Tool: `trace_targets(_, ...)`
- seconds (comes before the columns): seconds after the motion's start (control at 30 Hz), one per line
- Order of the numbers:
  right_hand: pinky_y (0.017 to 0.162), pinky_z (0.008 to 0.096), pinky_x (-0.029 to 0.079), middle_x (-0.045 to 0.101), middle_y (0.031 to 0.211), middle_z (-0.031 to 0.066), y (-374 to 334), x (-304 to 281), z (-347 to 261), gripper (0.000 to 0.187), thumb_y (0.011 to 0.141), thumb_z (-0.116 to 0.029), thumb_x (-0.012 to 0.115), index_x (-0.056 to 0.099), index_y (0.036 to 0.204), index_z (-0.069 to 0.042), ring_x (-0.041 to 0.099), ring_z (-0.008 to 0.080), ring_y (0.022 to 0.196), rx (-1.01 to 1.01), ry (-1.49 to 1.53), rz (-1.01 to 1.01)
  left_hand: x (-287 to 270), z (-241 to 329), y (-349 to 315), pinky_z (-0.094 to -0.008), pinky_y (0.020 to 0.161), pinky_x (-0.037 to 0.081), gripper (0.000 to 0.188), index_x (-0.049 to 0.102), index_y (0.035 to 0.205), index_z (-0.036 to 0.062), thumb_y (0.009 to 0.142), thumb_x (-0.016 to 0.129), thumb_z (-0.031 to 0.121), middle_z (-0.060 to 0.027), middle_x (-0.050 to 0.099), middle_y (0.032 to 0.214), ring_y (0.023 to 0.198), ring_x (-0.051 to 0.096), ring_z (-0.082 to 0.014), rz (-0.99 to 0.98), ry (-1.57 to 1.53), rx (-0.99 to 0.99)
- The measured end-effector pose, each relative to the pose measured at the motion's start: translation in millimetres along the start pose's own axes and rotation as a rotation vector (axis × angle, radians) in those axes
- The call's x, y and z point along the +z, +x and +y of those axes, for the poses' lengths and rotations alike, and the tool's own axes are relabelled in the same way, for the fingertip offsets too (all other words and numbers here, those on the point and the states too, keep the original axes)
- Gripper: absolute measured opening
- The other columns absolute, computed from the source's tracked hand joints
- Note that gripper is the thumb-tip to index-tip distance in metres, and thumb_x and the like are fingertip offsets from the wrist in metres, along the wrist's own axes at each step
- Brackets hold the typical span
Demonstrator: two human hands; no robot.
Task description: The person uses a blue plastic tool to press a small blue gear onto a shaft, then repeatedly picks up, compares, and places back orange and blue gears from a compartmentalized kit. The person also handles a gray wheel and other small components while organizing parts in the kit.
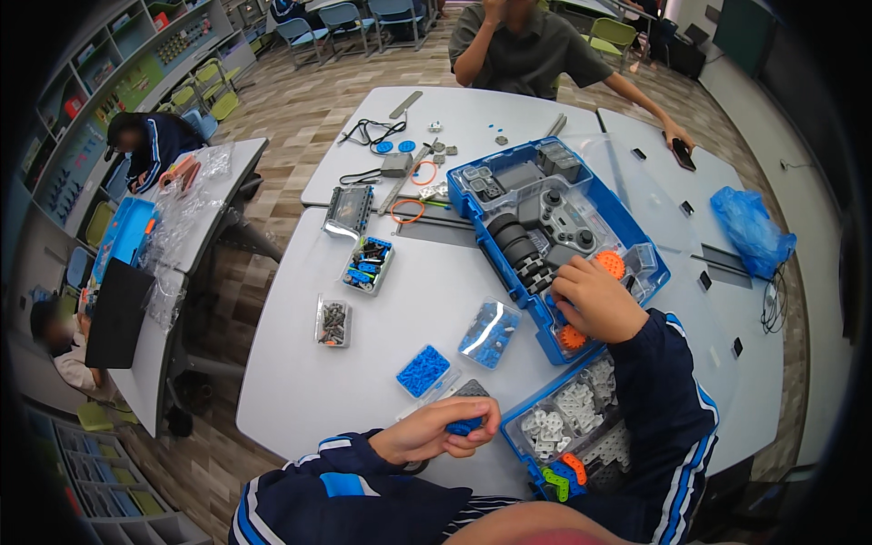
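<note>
My left hand is curled round a small blue toothed plastic part, mostly hidden by the fingers, above the table's near edge. Reaching into the blue storage case, my right hand has its fingers bent and close together; what they grip, if anything, is hidden. One orange gear lies just beyond that hand and another orange gear just below it. Inside the case are a grey game controller and black wheels.
Nearer me, a blue tray holds white and grey building pieces. Small boxes of blue pins, blue parts, grey parts and mixed connectors stand left of the case. A blue plastic bag lies far right. Across the table sits another person.
</note>
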State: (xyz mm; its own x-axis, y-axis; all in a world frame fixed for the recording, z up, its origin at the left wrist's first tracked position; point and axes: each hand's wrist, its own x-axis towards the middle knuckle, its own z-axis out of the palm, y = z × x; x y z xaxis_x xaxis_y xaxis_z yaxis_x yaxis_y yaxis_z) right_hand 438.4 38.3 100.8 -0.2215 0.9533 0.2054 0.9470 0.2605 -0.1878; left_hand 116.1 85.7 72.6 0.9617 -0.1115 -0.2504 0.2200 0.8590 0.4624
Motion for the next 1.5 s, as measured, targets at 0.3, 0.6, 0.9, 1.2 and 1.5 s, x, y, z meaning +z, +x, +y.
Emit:
trace_targets(0.3,0.083,0.04,0.044,0.058,0.097,0.0065,-1,5,3,0.011,0.087,-0.008,0.069,0.063,0.096,-0.005,0.055,0.0268,0.1,-0.003,0.031,-0.009,-1,-1,1,-0.0197,0.05,0.025,0.036,0.056,0.1,0.0023,0.112,0.042,0.033,0.0015,0.043,0.084,0.058,0.03,-0.002,-0.001,-0.01,-0.012)
trace_targets(0.6,0.083,0.04,0.045,0.057,0.099,0.0071,-2,6,1,0.012,0.086,-0.003,0.066,0.062,0.098,-0.004,0.053,0.0276,0.101,-0.01,0.017,-0.032,0,1,1,-0.0194,0.05,0.026,0.036,0.055,0.099,0.0023,0.112,0.043,0.033,0.0014,0.043,0.084,0.059,0.03,-0.0023,0.006,-0.013,-0.009)
trace_targets(0.9,0.087,0.0402,0.048,0.06,0.097,0.0085,-1,3,0,0.016,0.079,0.001,0.071,0.065,0.093,-0.005,0.055,0.0308,0.1,0.014,0.101,-0.012,-2,-1,1,-0.02,0.049,0.024,0.034,0.055,0.101,0.0038,0.112,0.044,0.034,0.0019,0.042,0.082,0.057,0.028,-0.0033,0.006,0.01,-0.016)
trace_targets(1.2,0.083,0.0418,0.049,0.059,0.095,0.0117,3,3,2,0.012,0.084,0.001,0.067,0.065,0.095,-0.003,0.059,0.0331,0.095,0.042,0.069,0.044,2,1,2,-0.0203,0.05,0.025,0.035,0.055,0.099,0.0017,0.111,0.045,0.033,0.0003,0.044,0.084,0.059,0.031,-0.0026,0.033,-0.02,-0.026)
trace_targets(1.5,0.084,0.0414,0.051,0.064,0.098,0.0138,-4,1,27,0.011,0.093,0.0,0.063,0.065,0.104,-0.002,0.063,0.0344,0.096,0.039,0.186,0.187,-5,0,3,-0.0216,0.048,0.024,0.038,0.052,0.093,-0.0031,0.11,0.043,0.03,-0.004,0.042,0.082,0.062,0.03,-0.0059,0.059,-0.016,-0.043)
